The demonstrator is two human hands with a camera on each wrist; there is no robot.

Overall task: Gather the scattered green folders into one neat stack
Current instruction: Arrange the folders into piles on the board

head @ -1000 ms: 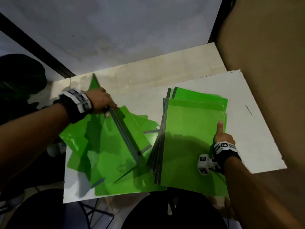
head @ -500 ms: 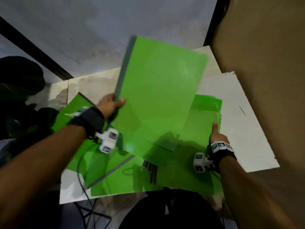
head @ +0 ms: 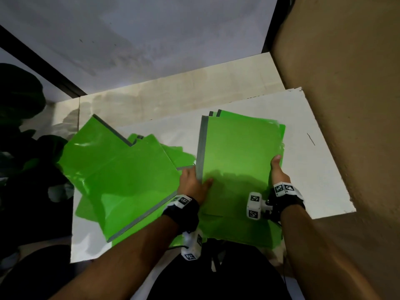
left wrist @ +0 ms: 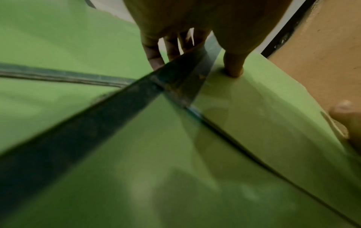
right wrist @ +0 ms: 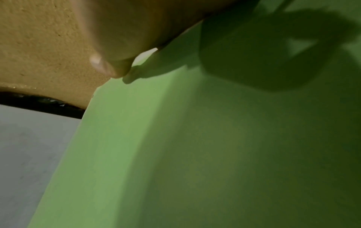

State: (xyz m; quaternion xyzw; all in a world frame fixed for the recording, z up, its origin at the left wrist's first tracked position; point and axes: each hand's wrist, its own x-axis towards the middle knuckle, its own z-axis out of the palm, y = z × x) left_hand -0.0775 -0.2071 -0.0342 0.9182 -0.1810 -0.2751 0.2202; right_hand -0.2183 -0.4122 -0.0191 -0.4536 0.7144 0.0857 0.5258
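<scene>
A stack of green folders (head: 240, 161) with grey spines lies on the right part of the white board (head: 307, 161). My left hand (head: 198, 176) pinches the top folder's left spine edge, thumb (left wrist: 233, 67) on the green cover (left wrist: 263, 100) and fingers (left wrist: 154, 58) below the spine. My right hand (head: 276, 167) holds the stack's right edge; its thumb (right wrist: 109, 66) lies on top of the cover (right wrist: 175, 138) and its fingers are hidden. Several more green folders (head: 121, 176) lie criss-crossed in a loose pile to the left.
A brown wall (head: 346, 105) rises close along the board's right side. A pale tiled floor (head: 173, 98) shows beyond the board. Dark objects (head: 23, 109) sit off the board's left edge, and my dark lap (head: 216, 278) is at the near edge.
My left hand lifted one folder out of the loose pile, swung it up and to the right, and laid it on the stack. My right hand stayed on the stack's right edge.
</scene>
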